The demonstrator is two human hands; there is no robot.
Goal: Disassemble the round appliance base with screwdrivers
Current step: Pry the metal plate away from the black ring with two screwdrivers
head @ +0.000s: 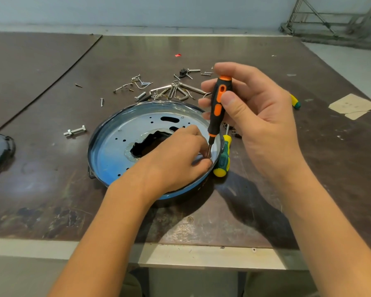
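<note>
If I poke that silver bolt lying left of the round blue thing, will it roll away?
Probably not far: the bolt has a blocky head and nuts on it, which should stop rolling. It looks like solid metal, so likely stiff and heavy for its size. Its shiny surface may feel a bit slippery.

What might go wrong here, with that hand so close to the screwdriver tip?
If the orange-and-black screwdriver in the right hand slips, its tip could jab the fingertips of the left hand, which sit right beside it. The round blue metal base shows no clamp, so it may skid. A freed screw might get lost among the loose screws behind.
</note>
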